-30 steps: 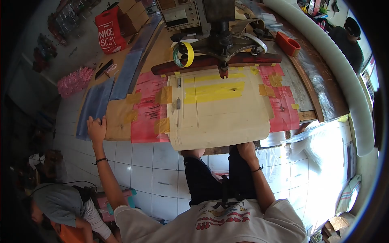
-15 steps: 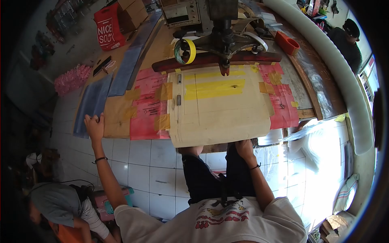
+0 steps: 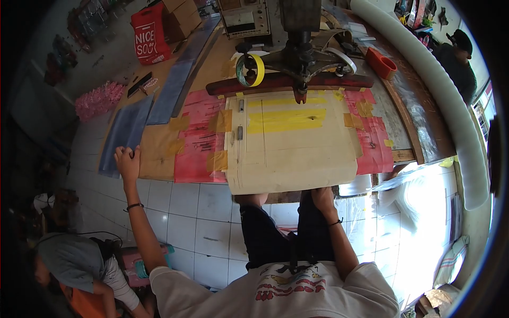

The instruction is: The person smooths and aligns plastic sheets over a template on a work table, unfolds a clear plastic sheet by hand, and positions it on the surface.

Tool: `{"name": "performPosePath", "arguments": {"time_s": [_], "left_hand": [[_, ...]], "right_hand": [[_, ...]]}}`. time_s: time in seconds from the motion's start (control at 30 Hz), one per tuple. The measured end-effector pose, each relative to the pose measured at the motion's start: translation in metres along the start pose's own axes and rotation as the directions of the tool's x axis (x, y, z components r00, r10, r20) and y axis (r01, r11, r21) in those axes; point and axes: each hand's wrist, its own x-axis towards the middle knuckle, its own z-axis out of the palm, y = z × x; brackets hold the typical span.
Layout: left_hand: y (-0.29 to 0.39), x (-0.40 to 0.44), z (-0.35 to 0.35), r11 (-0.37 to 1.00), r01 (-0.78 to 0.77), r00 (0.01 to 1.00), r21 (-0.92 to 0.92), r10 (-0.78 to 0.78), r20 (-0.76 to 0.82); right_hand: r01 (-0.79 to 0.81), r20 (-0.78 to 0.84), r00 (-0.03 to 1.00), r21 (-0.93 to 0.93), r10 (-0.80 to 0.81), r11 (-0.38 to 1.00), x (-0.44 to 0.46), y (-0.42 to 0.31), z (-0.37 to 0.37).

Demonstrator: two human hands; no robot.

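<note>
My left hand (image 3: 128, 163) rests at the table's front left edge, on the near end of a blue-grey sheet (image 3: 126, 132), with its fingers bent. Under the front edge of a large cream sheet (image 3: 297, 169) is my right hand (image 3: 322, 198), its fingertips hidden. Yellow tape strips and two small metal pieces lie on the cream sheet. Red sheets (image 3: 200, 139) held with brown tape flank it. Over its back edge stands a machine head (image 3: 301, 58) with a dark red bar (image 3: 249, 86) and a yellow tape roll (image 3: 257, 70).
A red bag (image 3: 150, 36), a phone (image 3: 140, 85) and pink material (image 3: 99, 100) are at the left. An orange container (image 3: 380, 63) and a long white roll (image 3: 445, 85) lie right. One person (image 3: 79, 262) is at lower left, another (image 3: 457, 66) at upper right.
The view has shifted slightly, moving the table and machine a little within the frame. Both hands keep nearly the same places, the left by the blue-grey sheet, the right under the cream sheet.
</note>
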Motion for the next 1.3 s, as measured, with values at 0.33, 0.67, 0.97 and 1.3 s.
{"name": "performPosePath", "arguments": {"time_s": [0.33,0.67,0.97,1.3], "left_hand": [[0.002,-0.003,0.002,1.000,0.008,1.000,0.025,-0.008,-0.023],[-0.009,0.001,0.014,1.000,-0.019,0.996,-0.020,0.017,-0.089],[-0.012,0.004,0.013,0.999,-0.032,0.997,-0.016,0.031,-0.065],[-0.003,-0.001,0.008,1.000,-0.004,0.998,0.030,0.006,-0.069]], "right_hand": [[0.020,-0.034,0.999,0.048,-0.019,0.999,0.002,0.006,-0.006],[-0.008,-0.015,1.000,0.017,0.008,1.000,-0.001,0.009,-0.001],[0.035,0.010,0.999,0.024,-0.035,0.999,0.004,0.005,-0.007],[0.036,0.022,0.999,0.068,-0.038,0.997,0.006,0.000,-0.007]]}}
